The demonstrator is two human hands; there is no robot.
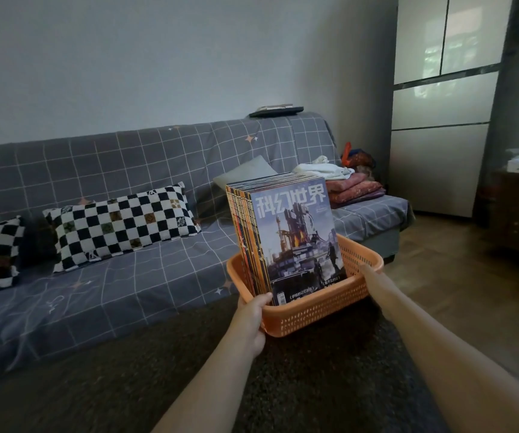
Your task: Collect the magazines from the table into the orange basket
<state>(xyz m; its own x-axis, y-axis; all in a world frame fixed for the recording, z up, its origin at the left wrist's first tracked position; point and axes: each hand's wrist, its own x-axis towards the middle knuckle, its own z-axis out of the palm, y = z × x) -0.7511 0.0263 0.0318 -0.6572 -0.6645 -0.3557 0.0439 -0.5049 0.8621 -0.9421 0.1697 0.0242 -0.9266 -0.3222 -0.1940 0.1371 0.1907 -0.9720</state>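
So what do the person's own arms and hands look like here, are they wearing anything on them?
Both arms are bare for as far as the picture shows: no sleeves, gloves, watch or bracelet. The left hand has no ring that can be seen on its thumb or back. The right hand is mostly hidden behind the rim of the basket, so its fingers cannot be checked.

Perforated plastic basket (314,310), glossy magazines (295,239)

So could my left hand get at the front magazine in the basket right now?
Probably yes. The left hand grips the orange basket rim right below the front magazine, whose cover stands uncovered, but it would need to let go first.
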